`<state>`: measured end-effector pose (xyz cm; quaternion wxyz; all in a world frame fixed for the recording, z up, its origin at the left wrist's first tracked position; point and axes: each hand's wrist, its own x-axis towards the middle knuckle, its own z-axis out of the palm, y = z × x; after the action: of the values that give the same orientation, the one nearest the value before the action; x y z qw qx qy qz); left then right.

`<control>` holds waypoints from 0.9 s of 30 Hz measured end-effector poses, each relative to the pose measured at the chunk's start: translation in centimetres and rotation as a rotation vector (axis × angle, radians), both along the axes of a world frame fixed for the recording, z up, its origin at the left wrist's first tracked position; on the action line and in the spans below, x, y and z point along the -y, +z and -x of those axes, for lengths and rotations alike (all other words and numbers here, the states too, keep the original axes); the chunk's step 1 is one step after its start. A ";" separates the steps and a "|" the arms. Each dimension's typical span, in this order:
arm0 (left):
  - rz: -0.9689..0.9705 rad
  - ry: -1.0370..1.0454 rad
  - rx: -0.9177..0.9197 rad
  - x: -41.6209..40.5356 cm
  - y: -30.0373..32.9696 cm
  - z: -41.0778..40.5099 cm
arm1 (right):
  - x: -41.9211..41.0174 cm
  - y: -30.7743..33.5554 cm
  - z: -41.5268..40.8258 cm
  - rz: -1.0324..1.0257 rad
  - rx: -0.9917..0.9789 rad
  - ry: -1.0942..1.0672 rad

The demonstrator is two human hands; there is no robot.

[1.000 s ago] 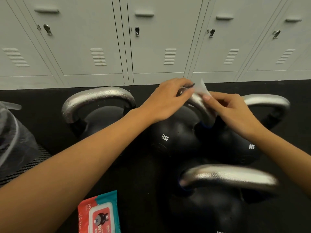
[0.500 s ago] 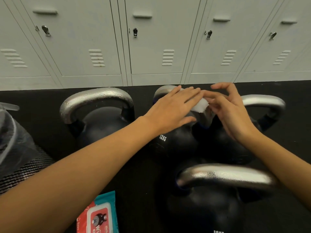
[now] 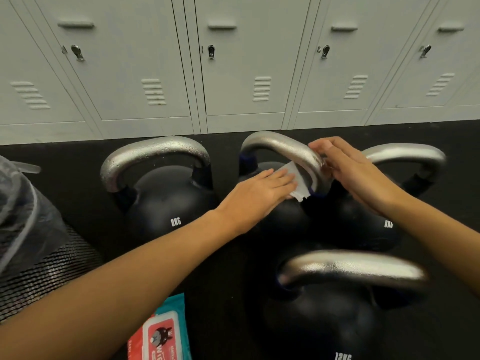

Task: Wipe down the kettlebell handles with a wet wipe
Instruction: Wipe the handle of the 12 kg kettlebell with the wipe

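Several black kettlebells with silver handles stand on the dark floor. My left hand [image 3: 262,193] reaches into the loop of the middle back kettlebell handle [image 3: 283,146] and holds a white wet wipe [image 3: 298,187] at its fingertips, against the inner side of the handle's right leg. Its thumb is hidden. My right hand [image 3: 358,175] lies against the outer side of that same leg, fingers straight and thumb up near the top of the handle. Three others are the 8 kg bell [image 3: 166,203] at the left, another [image 3: 405,154] at the right and a 12 kg one [image 3: 350,271] nearest me.
A red and teal pack of wipes [image 3: 161,333] lies on the floor at the bottom edge. A mesh bin with a plastic liner [image 3: 28,237] stands at the left. Grey lockers [image 3: 244,68] close off the back.
My left hand has come off the top of the handle and dropped inside its loop with the wipe. The right hand slid a little down the handle's outer side.
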<state>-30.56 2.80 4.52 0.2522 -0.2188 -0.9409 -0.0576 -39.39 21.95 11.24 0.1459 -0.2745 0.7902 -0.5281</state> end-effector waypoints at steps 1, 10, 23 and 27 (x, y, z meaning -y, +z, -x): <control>-0.045 0.038 0.085 -0.4 0.2 0.1 | 0.0 0.0 0.0 -0.002 0.005 0.004; 0.102 0.176 0.260 -3.1 -0.8 2.2 | 0.0 0.0 0.1 -0.027 0.031 0.044; -0.939 0.489 0.431 -4.4 3.1 3.3 | 0.2 -0.5 0.1 -0.023 0.055 0.056; -1.159 0.510 0.545 -4.2 3.3 2.9 | 0.1 -0.6 0.3 -0.012 0.079 0.064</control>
<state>-33.50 6.96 7.81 0.0888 0.2021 -0.8100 -0.5432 -39.74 21.82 10.59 0.1954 -0.2778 0.7777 -0.5290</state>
